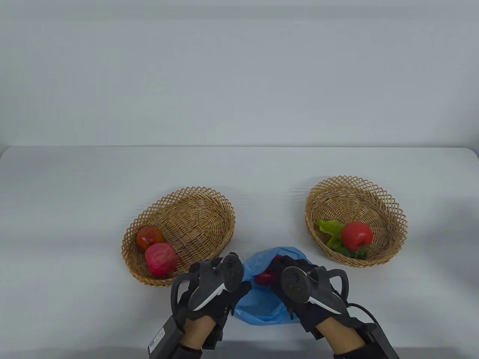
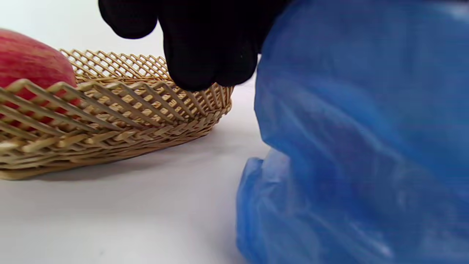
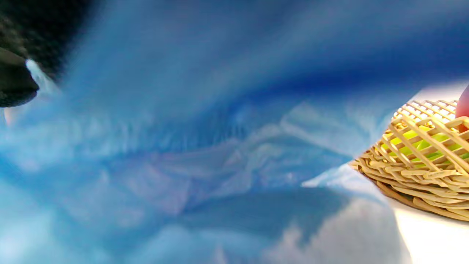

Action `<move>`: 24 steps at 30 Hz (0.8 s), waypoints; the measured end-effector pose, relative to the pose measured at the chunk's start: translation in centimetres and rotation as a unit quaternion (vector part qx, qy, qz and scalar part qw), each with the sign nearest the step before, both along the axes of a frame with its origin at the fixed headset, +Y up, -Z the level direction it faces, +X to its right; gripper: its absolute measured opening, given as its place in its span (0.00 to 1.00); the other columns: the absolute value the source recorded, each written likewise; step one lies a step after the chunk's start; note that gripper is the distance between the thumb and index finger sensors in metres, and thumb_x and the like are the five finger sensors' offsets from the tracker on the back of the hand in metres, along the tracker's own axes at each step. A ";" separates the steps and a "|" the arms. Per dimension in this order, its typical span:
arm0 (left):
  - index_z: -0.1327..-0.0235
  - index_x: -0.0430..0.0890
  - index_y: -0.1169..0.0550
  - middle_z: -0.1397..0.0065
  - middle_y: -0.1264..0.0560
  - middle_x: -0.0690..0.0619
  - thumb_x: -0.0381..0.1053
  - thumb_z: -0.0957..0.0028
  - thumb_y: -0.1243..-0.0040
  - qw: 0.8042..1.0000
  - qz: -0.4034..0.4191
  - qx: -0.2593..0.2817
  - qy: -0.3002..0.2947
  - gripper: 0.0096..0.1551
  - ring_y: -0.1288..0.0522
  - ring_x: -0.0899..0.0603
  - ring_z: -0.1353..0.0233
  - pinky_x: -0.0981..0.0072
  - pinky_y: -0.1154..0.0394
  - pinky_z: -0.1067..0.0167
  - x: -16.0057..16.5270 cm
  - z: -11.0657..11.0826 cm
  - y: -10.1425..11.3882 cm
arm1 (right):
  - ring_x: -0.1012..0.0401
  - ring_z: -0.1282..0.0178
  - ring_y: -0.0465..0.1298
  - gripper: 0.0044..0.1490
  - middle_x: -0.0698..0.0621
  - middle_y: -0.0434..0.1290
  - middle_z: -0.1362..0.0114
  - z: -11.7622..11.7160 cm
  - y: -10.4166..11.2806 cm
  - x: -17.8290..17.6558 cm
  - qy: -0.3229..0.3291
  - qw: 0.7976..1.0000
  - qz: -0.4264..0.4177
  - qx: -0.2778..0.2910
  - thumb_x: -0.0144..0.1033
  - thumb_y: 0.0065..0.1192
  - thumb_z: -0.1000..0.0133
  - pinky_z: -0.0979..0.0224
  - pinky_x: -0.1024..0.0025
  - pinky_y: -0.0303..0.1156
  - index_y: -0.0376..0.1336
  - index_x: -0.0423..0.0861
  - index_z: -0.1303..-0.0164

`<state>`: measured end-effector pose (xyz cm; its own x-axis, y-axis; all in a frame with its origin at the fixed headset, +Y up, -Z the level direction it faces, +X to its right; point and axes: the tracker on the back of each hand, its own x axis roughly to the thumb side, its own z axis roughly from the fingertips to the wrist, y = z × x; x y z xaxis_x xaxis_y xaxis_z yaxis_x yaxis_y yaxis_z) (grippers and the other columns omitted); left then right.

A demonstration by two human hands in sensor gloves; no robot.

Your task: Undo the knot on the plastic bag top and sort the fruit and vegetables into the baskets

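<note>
Your work surface: white table [image 1: 75, 179], matte, rounded far corners. Far edge meets plain pale wall [image 1: 239, 67] filling upper part of your table view. Soft shadow bands cross tabletop. Same tabletop [image 2: 128, 205] visible in left wrist view, small patch [image 3: 432, 238] in right wrist view.

Open blue bag [image 1: 262, 310] holding red fruit [image 1: 265, 277], between two wicker baskets [image 1: 194, 220].

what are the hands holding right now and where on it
Both hands hold the blue plastic bag at its open top: the left hand at its left edge, the right hand at its right edge. The exact finger grip is hidden.
</note>
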<state>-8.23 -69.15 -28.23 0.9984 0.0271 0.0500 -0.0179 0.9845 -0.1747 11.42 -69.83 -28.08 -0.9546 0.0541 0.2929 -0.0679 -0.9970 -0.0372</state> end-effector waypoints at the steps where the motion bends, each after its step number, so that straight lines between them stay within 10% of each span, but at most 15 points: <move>1: 0.25 0.63 0.32 0.30 0.23 0.62 0.72 0.53 0.39 1.000 -0.012 0.007 0.005 0.40 0.21 0.49 0.31 0.46 0.37 0.20 0.1 0.0 -0.1 | 0.47 0.20 0.68 0.43 0.46 0.66 0.18 -0.2 -0.3 -0.3 0.002 1.000 0.014 -0.006 0.53 0.69 0.52 0.24 0.43 0.67 0.59 0.54 0.25; 6: 0.37 0.64 0.23 0.44 0.16 0.64 0.63 0.46 0.39 1.000 -0.001 -0.011 0.018 0.23 0.16 0.53 0.43 0.50 0.32 0.22 -0.2 -0.4 -0.4 | 0.47 0.16 0.64 0.52 0.46 0.60 0.15 -1.1 -1.8 -1.3 0.004 0.997 0.058 -0.046 0.55 0.69 0.52 0.21 0.42 0.62 0.50 0.53 0.20; 10: 0.37 0.64 0.23 0.45 0.16 0.64 0.62 0.46 0.40 0.999 0.015 -0.005 0.034 0.23 0.16 0.54 0.44 0.50 0.32 0.22 -0.8 -0.6 -0.1 | 0.49 0.26 0.69 0.53 0.44 0.63 0.20 -0.9 -2.0 -1.5 0.002 0.996 0.092 -0.011 0.56 0.70 0.53 0.23 0.44 0.64 0.50 0.53 0.20; 18: 0.37 0.63 0.22 0.46 0.16 0.63 0.62 0.46 0.40 0.999 0.030 0.001 0.044 0.23 0.16 0.53 0.45 0.49 0.32 0.22 -1.3 -0.6 0.1 | 0.50 0.14 0.61 0.41 0.50 0.60 0.15 -0.5 -2.0 -1.8 0.018 0.998 0.067 -0.009 0.57 0.72 0.56 0.18 0.40 0.59 0.59 0.59 0.34; 24: 0.37 0.63 0.22 0.46 0.16 0.63 0.61 0.46 0.40 0.998 0.034 -0.010 0.044 0.23 0.16 0.53 0.45 0.49 0.32 0.22 -1.4 -0.7 0.0 | 0.49 0.22 0.67 0.58 0.46 0.64 0.20 -0.6 -2.4 -2.0 0.024 0.994 0.097 -0.039 0.56 0.74 0.56 0.19 0.38 0.56 0.44 0.65 0.21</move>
